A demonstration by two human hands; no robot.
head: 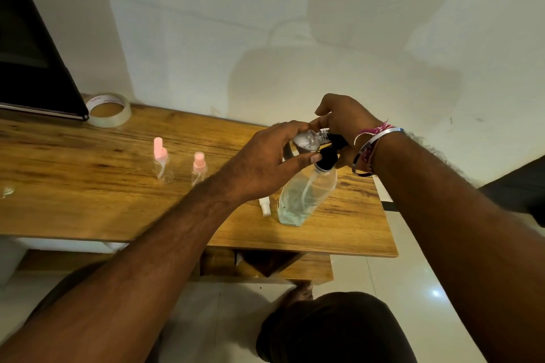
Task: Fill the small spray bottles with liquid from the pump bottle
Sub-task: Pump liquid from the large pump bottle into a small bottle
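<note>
A clear pump bottle [303,197] with pale liquid and a black pump head stands near the right end of the wooden table [88,186]. My left hand [265,165] grips a small clear spray bottle [308,138], uncapped and tipped on its side, its neck at the black pump nozzle. My right hand [342,124] is curled over the pump head from behind. Two small clear bottles with pink spray caps [161,160] [199,168] stand upright to the left. A white spray cap [264,206] lies on the table beside the pump bottle.
A roll of clear tape [108,109] lies at the table's back left, next to a dark screen [32,53]. The white wall rises right behind the table. The table's right edge is close to the pump bottle; tiled floor lies beyond.
</note>
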